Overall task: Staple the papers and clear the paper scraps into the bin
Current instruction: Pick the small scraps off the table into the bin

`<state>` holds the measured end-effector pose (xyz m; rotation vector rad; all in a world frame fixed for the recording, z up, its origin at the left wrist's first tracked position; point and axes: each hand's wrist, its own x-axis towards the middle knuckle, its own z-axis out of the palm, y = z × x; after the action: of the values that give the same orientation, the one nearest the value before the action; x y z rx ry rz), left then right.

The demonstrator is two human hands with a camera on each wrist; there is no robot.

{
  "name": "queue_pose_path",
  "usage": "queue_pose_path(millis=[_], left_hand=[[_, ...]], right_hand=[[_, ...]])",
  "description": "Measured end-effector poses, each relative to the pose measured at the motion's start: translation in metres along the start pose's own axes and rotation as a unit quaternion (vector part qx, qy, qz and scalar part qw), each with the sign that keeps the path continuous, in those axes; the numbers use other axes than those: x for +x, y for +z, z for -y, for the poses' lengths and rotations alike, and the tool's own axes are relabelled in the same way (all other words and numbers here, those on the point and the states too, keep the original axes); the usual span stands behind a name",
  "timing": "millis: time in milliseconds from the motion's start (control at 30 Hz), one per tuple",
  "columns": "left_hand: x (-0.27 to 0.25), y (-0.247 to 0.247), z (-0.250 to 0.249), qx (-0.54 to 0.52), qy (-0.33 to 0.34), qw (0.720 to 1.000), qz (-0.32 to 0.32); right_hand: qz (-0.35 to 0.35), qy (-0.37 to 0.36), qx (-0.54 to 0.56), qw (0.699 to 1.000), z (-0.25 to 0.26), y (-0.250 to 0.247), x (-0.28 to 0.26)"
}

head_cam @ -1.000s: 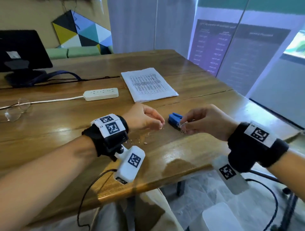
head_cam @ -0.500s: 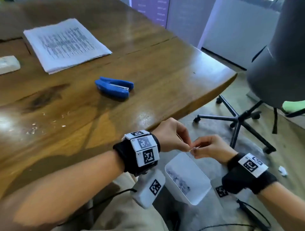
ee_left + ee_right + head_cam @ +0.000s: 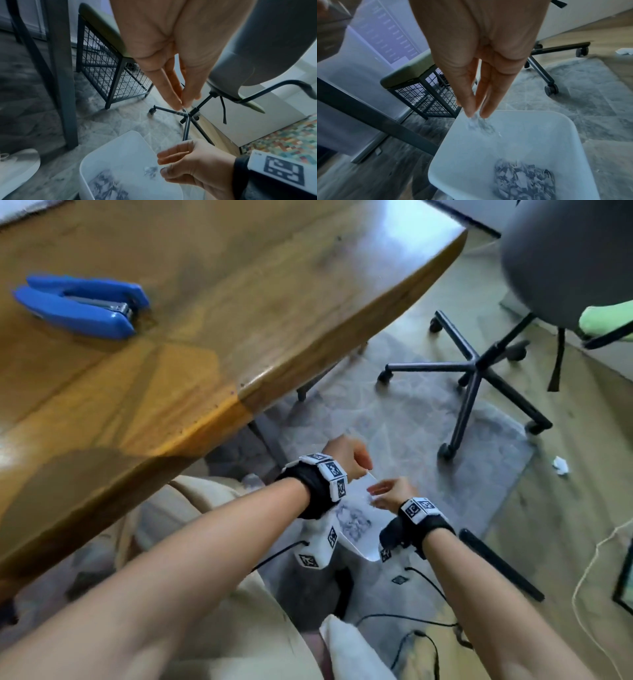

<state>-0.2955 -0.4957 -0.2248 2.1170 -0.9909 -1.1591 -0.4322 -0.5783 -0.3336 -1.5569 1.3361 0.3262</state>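
Both hands hang over the white bin on the floor beside the wooden table. My left hand points down with thumb and fingertips pinched together; a tiny pale fleck shows at the tips. The fingers of my right hand are straight and slightly parted above the bin rim. Blurred paper scraps are falling just below them. More scraps lie at the bin's bottom. The blue stapler lies on the table, far left.
A grey office chair on castors stands to the right on a grey rug. One crumpled paper lies on the floor beyond it. A wire-frame stool and a dark table leg stand behind the bin. Cables trail near my feet.
Both hands left the tabletop near the stapler and dropped to the bin beside the table. The right hand's pinch has loosened and scraps are falling in.
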Motion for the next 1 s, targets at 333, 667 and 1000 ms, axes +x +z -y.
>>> queue_pose_path(millis=[333,667,1000], left_hand=[[0.015,0.029,0.022,0.021,-0.062,0.997,0.033],[0.013,0.013,0.027,0.059,-0.091,0.993,0.036],[-0.004,-0.014,0.014,0.133,-0.062,0.989,0.031]], right_hand=[[-0.050,0.035,0.077,0.995,-0.021,0.005,0.004],[-0.030,0.005,-0.044,0.999,-0.019,0.005,0.002],[-0.021,-0.060,-0.146,0.987,0.026,-0.015,-0.030]])
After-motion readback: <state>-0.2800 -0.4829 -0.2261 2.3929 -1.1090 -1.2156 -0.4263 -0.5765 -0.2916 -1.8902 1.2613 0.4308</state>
